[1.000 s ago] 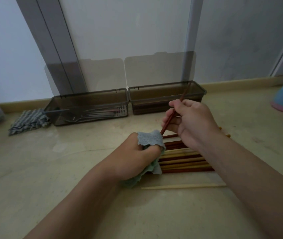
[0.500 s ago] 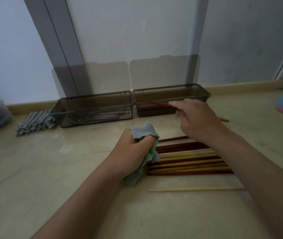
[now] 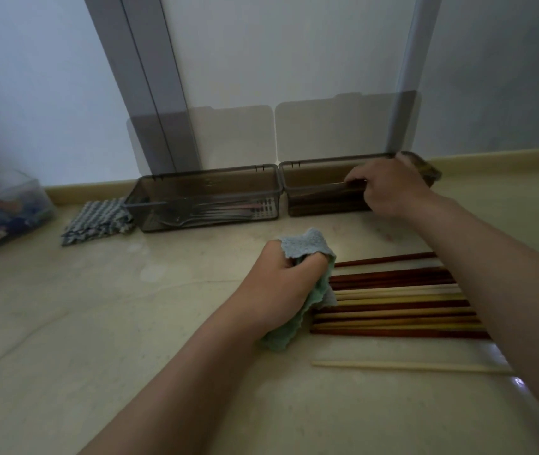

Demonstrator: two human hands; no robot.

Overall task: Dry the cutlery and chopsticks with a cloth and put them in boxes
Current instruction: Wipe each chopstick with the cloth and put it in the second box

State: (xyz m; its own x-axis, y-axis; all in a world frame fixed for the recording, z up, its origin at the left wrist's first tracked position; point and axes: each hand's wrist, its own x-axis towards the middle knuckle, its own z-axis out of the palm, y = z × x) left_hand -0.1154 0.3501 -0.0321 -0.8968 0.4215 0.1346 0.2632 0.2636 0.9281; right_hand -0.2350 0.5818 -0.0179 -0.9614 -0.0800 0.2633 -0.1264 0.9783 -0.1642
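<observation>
Fingers (image 3: 355,176) of the right hand (image 3: 389,188) curl over the rim of the right box (image 3: 320,205); whether they hold a chopstick, I cannot tell. The left hand (image 3: 281,284) grips the cloth (image 3: 304,246) beside the chopsticks (image 3: 392,307) rowed on the floor (image 3: 97,323). Cutlery (image 3: 215,213) lies in the left box (image 3: 209,178).

The left box (image 3: 209,170), smoky and see-through, stands with its lid (image 3: 235,133) open and upright; metal cutlery (image 3: 215,211) lies flat along its length. The right box (image 3: 310,178), touching it and just like it, shows dark chopsticks dimly through its front wall. Nearer, red and pale chopsticks (image 3: 392,307) lie in a parallel row, with one pale chopstick (image 3: 409,366) apart. A crumpled blue-green cloth (image 3: 304,246), gripped by the left hand (image 3: 281,284), touches their left ends.
</observation>
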